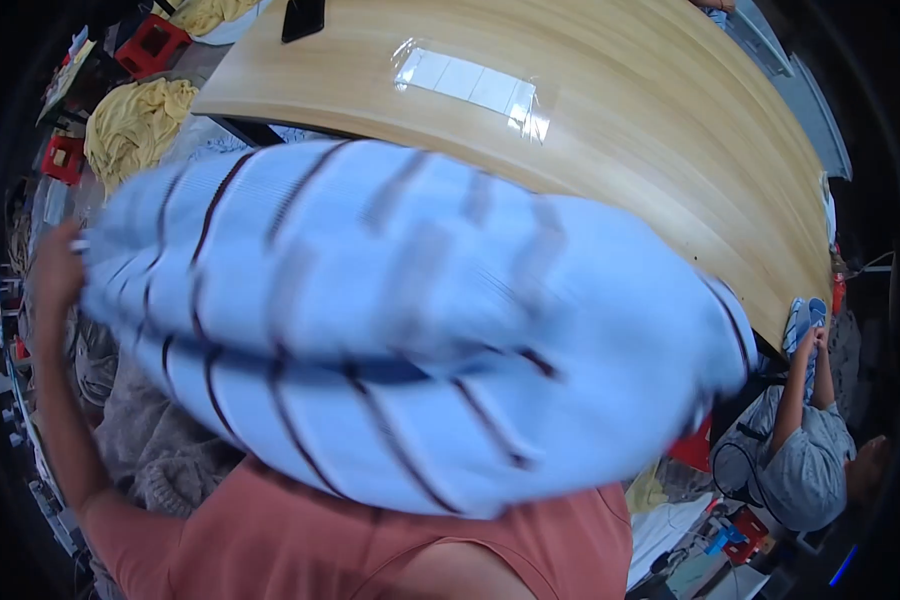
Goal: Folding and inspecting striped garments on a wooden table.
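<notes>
A large piece of light blue knit fabric point(610, 400) with dark red and grey stripes spreads across the view in front of my chest, blurred by motion. It bulges and folds, with a deep crease along its middle, and it overlaps the near edge of the table. At the far left my left hand point(60, 268) is closed on the fabric's left end, arm stretched out to the side. My right hand and forearm are hidden, apparently behind the fabric's right part. A banded edge shows at that right end.
The wooden table point(650, 120) lies ahead, bearing a black phone point(303, 18) and a clear plastic sheet point(470, 85). Yellow cloth point(135, 130) and red stools point(152, 45) stand left. Another person point(795, 450) sits at the right. Grey fabric point(160, 420) is piled beside me.
</notes>
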Tool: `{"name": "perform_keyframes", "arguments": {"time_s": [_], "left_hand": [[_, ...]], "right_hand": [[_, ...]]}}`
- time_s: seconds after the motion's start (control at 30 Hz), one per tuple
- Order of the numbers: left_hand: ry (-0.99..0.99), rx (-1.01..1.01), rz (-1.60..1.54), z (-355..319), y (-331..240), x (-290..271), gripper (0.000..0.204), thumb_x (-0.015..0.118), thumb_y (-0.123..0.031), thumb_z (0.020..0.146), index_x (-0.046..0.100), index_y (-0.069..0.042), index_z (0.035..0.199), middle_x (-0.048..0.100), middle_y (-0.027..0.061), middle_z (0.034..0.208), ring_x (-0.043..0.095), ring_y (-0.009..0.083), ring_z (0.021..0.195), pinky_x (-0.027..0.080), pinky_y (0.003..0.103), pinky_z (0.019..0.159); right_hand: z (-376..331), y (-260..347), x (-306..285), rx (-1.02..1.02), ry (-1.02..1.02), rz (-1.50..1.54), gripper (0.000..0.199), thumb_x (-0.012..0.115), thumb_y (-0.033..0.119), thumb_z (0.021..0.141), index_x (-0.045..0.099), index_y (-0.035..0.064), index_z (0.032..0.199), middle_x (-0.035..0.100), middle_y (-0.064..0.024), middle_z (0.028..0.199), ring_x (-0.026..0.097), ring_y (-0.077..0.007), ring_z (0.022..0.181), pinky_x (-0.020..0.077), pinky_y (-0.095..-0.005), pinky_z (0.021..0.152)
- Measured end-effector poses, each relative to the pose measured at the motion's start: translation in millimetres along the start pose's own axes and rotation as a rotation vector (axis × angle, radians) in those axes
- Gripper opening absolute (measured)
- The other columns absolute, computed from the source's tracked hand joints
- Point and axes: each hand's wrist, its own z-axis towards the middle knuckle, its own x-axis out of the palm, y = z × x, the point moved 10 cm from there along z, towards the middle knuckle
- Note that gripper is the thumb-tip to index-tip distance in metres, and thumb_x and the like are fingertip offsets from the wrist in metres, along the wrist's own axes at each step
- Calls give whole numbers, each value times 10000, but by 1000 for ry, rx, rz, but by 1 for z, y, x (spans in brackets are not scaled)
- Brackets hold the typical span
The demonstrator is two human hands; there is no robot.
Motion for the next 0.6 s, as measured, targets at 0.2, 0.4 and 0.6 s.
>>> {"name": "perform_keyframes", "arguments": {"time_s": [0.2,0.4,0.6], "left_hand": [[178,442,-878,-59,-217,75,375,678,-127,671,545,-14,1004,590,124,892,586,249,830,468,321,724],[357,258,-1106,-51,-321,91,531,730,-285,647,513,22,1022,551,182,1002,562,288,898,463,346,759],[482,77,-661,-5,-289,165,568,729,-377,606,573,40,958,579,219,994,565,341,930,453,388,804]], "right_hand": [[-36,-3,96,707,424,600,461,573,269,767,503,-63,1080,598,-154,1004,585,-245,896,459,-307,793],[-39,25,117,507,714,485,397,637,180,628,575,-131,867,617,-120,757,566,-147,577,426,-240,530],[-43,48,121,179,1114,812,283,697,122,597,589,-112,711,588,-170,591,576,-259,522,422,-307,508]]}}
